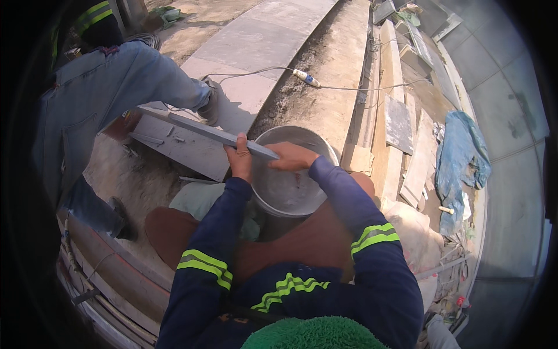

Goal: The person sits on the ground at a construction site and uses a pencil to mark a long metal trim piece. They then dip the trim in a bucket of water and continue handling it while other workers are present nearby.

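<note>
A long, narrow grey strip of tile or stone (200, 128) slants above a round, grey-smeared bucket (285, 189) between my knees. My left hand (239, 158) grips it near the bucket's left rim, thumb up along its face. At the strip's near right end is my right hand (292, 156), its fingers closed on the tip over the bucket. The strip's far end reaches out left, over a grey slab (180, 148). Inside the bucket the surface looks pale grey; how deep any contents are I cannot tell.
A person in jeans (110, 87) stands close on the left, one shoe near the strip's far end. A cable with a connector (306, 78) crosses ahead. Long boards (390, 70), a grey tile (399, 124) and a blue sheet (461, 160) lie along the right, beside a panelled wall (514, 116).
</note>
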Motion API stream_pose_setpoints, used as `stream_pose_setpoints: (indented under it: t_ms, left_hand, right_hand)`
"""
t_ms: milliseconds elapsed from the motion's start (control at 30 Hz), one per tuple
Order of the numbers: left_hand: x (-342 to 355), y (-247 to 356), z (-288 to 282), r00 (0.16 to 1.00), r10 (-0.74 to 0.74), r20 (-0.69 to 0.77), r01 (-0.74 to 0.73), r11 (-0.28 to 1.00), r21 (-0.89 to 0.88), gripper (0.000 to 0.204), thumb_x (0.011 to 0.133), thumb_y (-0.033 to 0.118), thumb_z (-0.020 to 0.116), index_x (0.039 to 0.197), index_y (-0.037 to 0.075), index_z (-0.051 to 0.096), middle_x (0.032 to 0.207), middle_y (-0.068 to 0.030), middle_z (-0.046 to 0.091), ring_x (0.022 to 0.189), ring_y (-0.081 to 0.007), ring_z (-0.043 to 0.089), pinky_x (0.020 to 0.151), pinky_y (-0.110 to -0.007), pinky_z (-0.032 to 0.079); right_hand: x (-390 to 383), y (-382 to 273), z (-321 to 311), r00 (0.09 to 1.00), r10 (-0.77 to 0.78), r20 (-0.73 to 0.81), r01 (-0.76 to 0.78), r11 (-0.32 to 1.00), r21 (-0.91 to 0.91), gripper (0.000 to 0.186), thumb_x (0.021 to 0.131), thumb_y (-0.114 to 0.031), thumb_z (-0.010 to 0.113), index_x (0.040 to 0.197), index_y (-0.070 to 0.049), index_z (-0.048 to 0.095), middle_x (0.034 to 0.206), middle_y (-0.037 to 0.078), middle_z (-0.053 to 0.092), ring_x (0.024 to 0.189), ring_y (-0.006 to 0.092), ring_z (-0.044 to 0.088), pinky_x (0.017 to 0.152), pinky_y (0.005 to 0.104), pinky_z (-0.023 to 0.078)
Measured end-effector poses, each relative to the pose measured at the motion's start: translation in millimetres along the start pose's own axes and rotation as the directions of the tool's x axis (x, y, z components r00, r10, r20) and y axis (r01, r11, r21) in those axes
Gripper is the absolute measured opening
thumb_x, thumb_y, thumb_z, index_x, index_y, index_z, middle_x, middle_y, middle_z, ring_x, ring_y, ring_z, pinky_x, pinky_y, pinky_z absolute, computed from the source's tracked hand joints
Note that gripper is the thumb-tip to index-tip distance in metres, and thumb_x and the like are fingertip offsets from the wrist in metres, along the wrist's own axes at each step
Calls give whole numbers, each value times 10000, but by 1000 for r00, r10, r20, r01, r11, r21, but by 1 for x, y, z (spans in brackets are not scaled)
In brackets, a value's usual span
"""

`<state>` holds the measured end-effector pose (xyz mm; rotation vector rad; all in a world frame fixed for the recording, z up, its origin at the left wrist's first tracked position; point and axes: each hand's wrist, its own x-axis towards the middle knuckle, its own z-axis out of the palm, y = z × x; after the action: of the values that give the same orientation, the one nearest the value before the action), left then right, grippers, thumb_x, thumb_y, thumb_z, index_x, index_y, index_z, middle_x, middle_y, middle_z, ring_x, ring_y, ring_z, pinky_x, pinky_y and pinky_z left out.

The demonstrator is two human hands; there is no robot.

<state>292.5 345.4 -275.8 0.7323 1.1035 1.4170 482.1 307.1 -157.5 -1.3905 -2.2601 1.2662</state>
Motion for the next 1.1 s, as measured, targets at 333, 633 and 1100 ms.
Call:
stream_pose_setpoints:
  t_ms: [333, 633, 1100]
  left_hand:
    - [-2, -1, 4, 1000, 9, -3, -9, 1000, 25, 904, 1030, 443, 662, 1671, -22, 224, 1486, -230, 511, 1332, -308, 533, 1152, -379, 401]
    - [-9, 10, 8, 999, 31, -15, -30, 999, 24, 867, 1031, 426, 665, 1657, -12, 253, 1445, -223, 541, 1290, -305, 560, 1124, -390, 426]
    - [-7, 5, 7, 999, 44, -7, -44, 997, 58, 915, 1032, 437, 651, 1675, -37, 205, 1539, -250, 479, 1359, -328, 530, 1165, -384, 397]
  right_hand:
    - [-4, -3, -2, 999, -29, -14, 28, 999, -35, 523, 948, -224, 664, 1433, -43, 587, 1158, 233, 738, 1065, 379, 715, 940, 459, 536]
    - [-5, -10, -5, 1000, 16, 10, -17, 999, 33, 568, 932, -200, 668, 1477, -71, 570, 1147, 237, 736, 1046, 380, 721, 940, 469, 540]
    - [-4, -2, -2, 999, -25, -24, 25, 1000, -17, 565, 925, -203, 676, 1460, -55, 572, 1135, 238, 743, 1055, 391, 725, 935, 468, 544]
